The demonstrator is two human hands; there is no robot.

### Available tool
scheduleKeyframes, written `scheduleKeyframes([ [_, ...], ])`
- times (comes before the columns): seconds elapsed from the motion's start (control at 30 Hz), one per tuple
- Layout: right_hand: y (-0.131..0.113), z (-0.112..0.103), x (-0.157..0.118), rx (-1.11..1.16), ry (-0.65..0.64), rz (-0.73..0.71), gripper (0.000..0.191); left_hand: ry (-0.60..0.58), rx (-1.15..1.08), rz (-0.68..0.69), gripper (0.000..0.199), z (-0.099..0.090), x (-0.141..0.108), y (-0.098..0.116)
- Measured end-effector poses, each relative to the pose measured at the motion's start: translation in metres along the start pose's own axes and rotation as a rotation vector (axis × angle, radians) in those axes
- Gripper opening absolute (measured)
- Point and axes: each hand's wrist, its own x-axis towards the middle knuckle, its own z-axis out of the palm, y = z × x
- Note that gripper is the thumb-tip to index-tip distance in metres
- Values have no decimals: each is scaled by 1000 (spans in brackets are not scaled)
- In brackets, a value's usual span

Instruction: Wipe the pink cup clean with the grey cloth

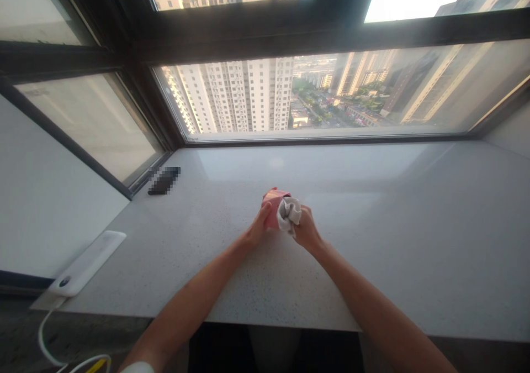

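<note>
Near the middle of the pale speckled sill, a pink object (272, 210) is held up in front of me. My left hand (260, 222) grips its left side, thumb on the near face. A crumpled off-white cloth (289, 215) is bunched against the right side of the pink object. My right hand (307, 227) has its fingers wrapped round the cloth from the right. Part of the pink object is hidden behind the cloth.
The sill (414, 224) meets a dark window frame (323, 140) at the back. A blurred dark object (164, 180) lies at the back left. At the left edge is a white power strip (91, 262) with a white cable (43, 334).
</note>
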Motion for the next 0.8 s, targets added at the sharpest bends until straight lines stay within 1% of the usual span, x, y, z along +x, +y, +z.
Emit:
scheduleKeyframes([
  [0.03,1,0,1,64,27,64,20,-5,35,36,98,1,-1,2],
  [0.1,2,4,4,237,84,241,17,-10,138,119,113,3,-5,7],
  [0.17,3,8,4,381,135,403,23,-3,234,165,117,6,-10,10],
  [0.2,4,9,4,403,143,432,24,3,257,165,115,8,-11,11],
  [0.23,3,9,4,381,132,411,25,7,254,156,113,9,-12,11],
  [0.27,3,8,3,320,97,345,24,11,226,144,109,9,-12,10],
  [0.37,1,2,1,62,-45,47,27,16,64,64,99,9,-9,6],
  [0.4,0,0,1,7,-73,-17,28,18,26,39,97,8,-8,6],
  [0.43,-1,-1,1,-10,-77,-45,30,18,13,29,96,8,-7,5],
  [0.47,-2,0,1,8,-67,-34,31,15,26,35,97,8,-7,6],
  [0.5,-3,1,1,57,-43,12,32,9,60,60,99,8,-7,7],
  [0.63,-1,12,2,357,92,332,29,5,222,205,105,8,-9,11],
  [0.67,0,14,2,394,111,377,28,12,242,225,105,8,-10,11],
  [0.7,2,15,1,394,116,379,27,15,246,231,106,8,-10,11],
  [0.73,4,15,1,344,100,321,25,16,234,220,105,8,-10,10],
  [0.8,8,12,-1,166,27,98,22,13,157,142,103,7,-8,9],
])
